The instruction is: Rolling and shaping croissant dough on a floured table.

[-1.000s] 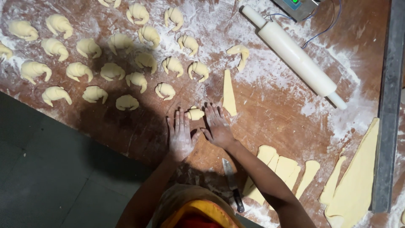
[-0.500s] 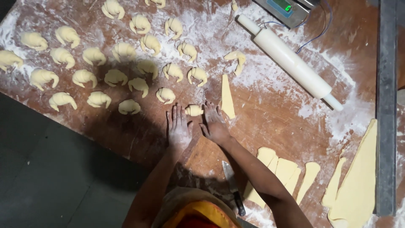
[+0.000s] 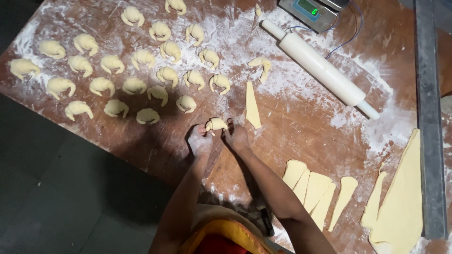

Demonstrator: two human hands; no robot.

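Flour everywhere on this big reddish-brown wooden counter (image 3: 301,127), with a dark floor showing off its near-left edge. Both hands are working one small rolled piece of dough (image 3: 216,124), already curled into a crescent, sitting on the counter just in front of the rows of finished ones. The left hand (image 3: 199,141) has it by the left tip and the right hand (image 3: 236,137) by the right tip, fingers pinched together on the ends, so each hand is basically clamped on its own horn of the roll.

Just right of that, nearly touching the right hand's fingers, lies a single flat dough triangle (image 3: 252,106) pointing away from the person. Up and to the left are the shaped crescents (image 3: 134,85), lined up in slanted rows across the floury part of the counter, each one apart from its neighbours. One looser, half-twisted piece (image 3: 262,65) sits alone near the white rolling pin (image 3: 323,70), which lies diagonally at the far side. Behind the pin is a small digital scale (image 3: 312,10) with a green lit display and a thin cable trailing off it.

Near the right forearm is a fan of cut dough strips (image 3: 316,189), overlapping each other, and further right a big leftover sheet of dough (image 3: 403,197) up against a grey metal rail (image 3: 429,117).
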